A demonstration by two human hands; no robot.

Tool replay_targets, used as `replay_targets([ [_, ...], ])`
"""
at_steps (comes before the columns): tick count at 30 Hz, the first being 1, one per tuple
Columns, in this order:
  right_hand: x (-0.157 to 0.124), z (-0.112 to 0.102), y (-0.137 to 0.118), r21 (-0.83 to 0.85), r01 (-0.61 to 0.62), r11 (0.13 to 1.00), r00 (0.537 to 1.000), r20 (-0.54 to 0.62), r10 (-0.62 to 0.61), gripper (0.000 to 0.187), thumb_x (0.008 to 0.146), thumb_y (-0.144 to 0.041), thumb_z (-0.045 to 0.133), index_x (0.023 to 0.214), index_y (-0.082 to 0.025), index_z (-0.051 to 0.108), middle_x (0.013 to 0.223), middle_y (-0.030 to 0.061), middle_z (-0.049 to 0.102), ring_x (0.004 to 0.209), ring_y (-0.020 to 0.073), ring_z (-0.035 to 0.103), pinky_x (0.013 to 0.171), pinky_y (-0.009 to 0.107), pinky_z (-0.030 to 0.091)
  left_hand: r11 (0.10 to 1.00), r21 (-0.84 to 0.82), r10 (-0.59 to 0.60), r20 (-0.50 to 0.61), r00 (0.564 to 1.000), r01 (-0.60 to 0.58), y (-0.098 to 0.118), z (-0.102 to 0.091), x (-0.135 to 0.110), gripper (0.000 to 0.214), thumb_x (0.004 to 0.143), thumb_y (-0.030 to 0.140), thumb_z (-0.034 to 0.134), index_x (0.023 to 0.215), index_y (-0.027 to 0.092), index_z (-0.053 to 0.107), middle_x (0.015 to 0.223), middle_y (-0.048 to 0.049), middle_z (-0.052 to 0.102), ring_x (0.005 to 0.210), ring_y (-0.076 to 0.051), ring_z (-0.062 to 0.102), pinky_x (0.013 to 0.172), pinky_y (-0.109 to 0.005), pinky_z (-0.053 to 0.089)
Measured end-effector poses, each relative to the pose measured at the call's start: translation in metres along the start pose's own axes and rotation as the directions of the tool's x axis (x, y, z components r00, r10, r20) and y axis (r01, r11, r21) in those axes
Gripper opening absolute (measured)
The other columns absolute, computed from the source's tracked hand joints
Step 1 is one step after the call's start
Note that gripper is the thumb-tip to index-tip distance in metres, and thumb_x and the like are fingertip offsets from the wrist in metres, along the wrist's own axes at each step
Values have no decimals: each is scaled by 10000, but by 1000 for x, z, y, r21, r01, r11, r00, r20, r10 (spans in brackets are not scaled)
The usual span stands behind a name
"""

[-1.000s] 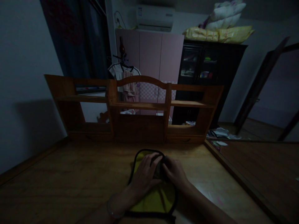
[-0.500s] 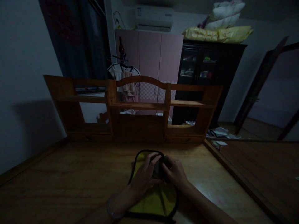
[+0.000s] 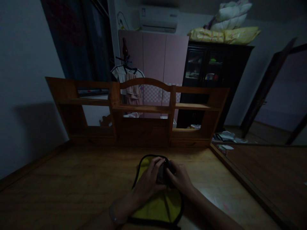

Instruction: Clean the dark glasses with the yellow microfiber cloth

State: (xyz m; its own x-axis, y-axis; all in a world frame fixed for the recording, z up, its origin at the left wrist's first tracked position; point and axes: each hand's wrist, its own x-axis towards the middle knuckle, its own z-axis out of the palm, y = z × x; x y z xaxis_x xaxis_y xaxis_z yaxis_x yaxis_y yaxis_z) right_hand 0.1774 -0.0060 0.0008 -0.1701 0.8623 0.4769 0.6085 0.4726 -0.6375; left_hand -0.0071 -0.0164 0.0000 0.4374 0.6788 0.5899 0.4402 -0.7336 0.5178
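A yellow cloth with a black border point(image 3: 157, 209) lies on the wooden surface below both hands. Above the cloth, my left hand point(image 3: 150, 179) is wrapped round the left side of a small dark object point(image 3: 162, 175). Its thumb is underneath and its fingers curl over the top. My right hand point(image 3: 180, 177) grips the right side of this dark object with bent fingers and thumb. Dim light and the fingers hide its details, so its kind cannot be made out. A bracelet point(image 3: 112, 212) circles my left wrist.
A wooden shelf unit point(image 3: 141, 109) stands at the back of the wooden surface point(image 3: 79, 179). A raised wooden edge point(image 3: 242, 182) runs along the right. Beyond are a pink wardrobe point(image 3: 153, 57), a dark cabinet point(image 3: 230, 70) and hanging clothes point(image 3: 127, 76).
Almost nothing differs. Both hands keep their hold on the dark object, with only slight finger shifts, and the cloth stays in place.
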Motion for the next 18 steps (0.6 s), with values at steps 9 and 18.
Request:
replay_targets([
  [9,0,-1,-1,0,0,1000,1000,26,0,116,891,-272,538,827,-194,594,692,17,665,619,178,627,549,240,383,1000,-21,0,5,1000,0,2,-1,3,886,670,75,749,1404,283,299,1398,-94,367,1264,-289,453,1045,-503,441],
  [18,0,1,3,-1,6,1000,1000,26,-6,118,889,-273,539,853,-186,610,725,35,690,637,185,638,563,245,398,999,-49,-11,25,1000,13,3,-3,2,860,687,87,760,1393,294,315,1400,-86,355,1266,-279,448,1048,-494,441],
])
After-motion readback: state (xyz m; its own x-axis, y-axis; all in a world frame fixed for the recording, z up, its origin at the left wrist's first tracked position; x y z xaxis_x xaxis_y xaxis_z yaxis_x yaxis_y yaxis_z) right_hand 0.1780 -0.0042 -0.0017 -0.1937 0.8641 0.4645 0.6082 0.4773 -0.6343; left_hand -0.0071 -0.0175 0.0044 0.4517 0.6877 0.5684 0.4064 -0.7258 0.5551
